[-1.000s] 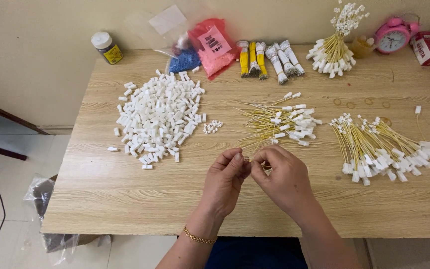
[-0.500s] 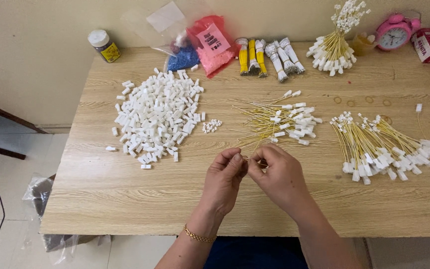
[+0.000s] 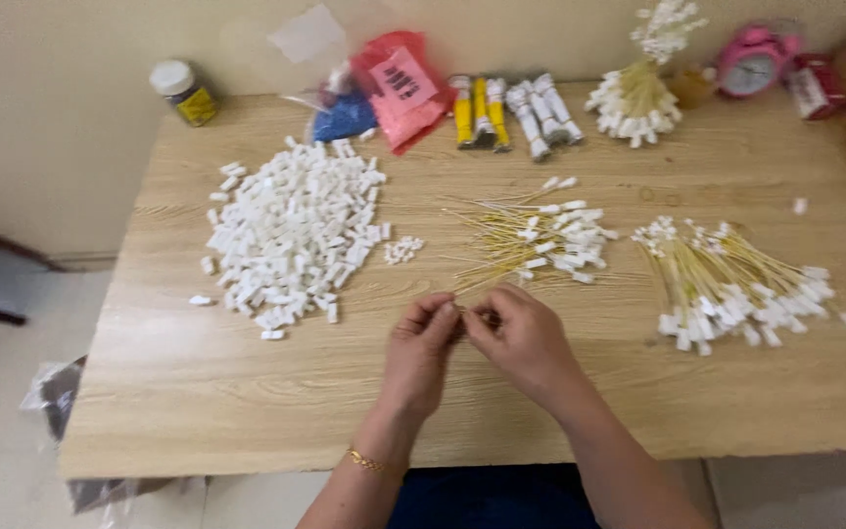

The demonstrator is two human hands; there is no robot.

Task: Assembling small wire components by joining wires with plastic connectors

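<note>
My left hand [image 3: 421,355] and my right hand [image 3: 523,338] meet fingertip to fingertip above the wooden table [image 3: 247,392], pinching a thin yellow stick between them; any white piece on it is hidden by my fingers. Just beyond them lies a loose bundle of thin yellow sticks [image 3: 531,245] with small white pieces on some ends. A big heap of small white blocks [image 3: 291,235] spreads to the left. A pile of sticks tipped with white blocks [image 3: 736,284] lies to the right.
At the table's back edge stand a small jar with a white lid [image 3: 181,91], red and blue plastic bags [image 3: 399,86], yellow and white tubes [image 3: 506,113], an upright bunch of tipped sticks [image 3: 638,93] and a pink alarm clock [image 3: 751,61].
Both hands stay pinched together at the same spot on the table. Only small finger movements show; the piles have not shifted.
</note>
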